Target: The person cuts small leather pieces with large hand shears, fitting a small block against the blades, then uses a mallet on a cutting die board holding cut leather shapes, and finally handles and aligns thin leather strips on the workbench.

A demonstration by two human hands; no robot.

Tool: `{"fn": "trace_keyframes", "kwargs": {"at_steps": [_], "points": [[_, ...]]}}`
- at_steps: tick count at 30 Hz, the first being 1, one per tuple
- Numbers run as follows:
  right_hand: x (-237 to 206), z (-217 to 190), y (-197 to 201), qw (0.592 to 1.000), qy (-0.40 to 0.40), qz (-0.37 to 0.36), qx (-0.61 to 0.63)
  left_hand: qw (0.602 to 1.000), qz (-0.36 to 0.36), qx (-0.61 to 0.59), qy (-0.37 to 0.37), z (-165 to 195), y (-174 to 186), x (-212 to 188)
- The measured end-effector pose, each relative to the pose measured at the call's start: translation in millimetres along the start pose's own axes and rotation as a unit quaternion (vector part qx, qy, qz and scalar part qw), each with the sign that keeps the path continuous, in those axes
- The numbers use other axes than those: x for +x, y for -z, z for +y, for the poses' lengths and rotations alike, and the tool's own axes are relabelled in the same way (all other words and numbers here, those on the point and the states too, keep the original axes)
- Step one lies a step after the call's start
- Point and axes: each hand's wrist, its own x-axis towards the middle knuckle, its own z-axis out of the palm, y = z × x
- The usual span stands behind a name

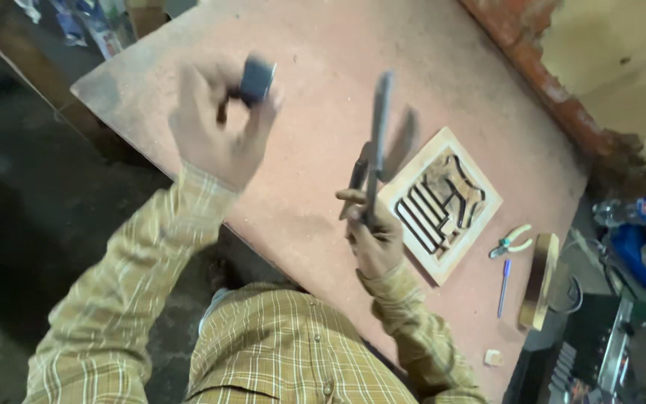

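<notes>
My left hand point(217, 127) is raised over the pinkish board table point(315, 52), fingers closed around a small dark blue-grey block point(256, 78); hand and block are blurred. My right hand point(374, 239) grips a bundle of long thin dark metal tools point(380, 127) that point upward, also blurred. Just right of that hand lies a square pale wooden panel point(443, 202) with a carved relief of stripes and curved shapes, flat on the table.
Small pliers with light green handles point(514, 241), a blue pen point(504, 286), a wooden block on edge point(541, 280) and a small wood scrap point(493, 357) lie near the table's right edge. A brick wall edge point(540, 67) runs behind. Plastic bottles point(637, 211) and equipment stand at far right.
</notes>
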Motion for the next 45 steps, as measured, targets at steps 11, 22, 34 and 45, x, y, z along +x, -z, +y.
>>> {"fn": "trace_keyframes", "kwargs": {"at_steps": [11,22,34,45], "points": [[8.4,-0.8,-37.1,0.994,-0.033,0.065,-0.079,0.962,-0.053,-0.166,-0.21,22.1,-28.8,59.6],[16.4,10.4,-35.6,0.987,0.031,0.01,-0.155,0.952,-0.138,-0.132,-0.24,17.8,-27.4,48.9],[19.7,16.4,-33.7,0.992,-0.065,-0.099,0.038,0.95,-0.206,-0.195,-0.132,4.8,-33.9,20.1],[14.6,10.5,-49.0,0.988,-0.03,-0.107,0.112,0.909,-0.262,-0.314,-0.085,-7.7,-38.6,-0.9]]}}
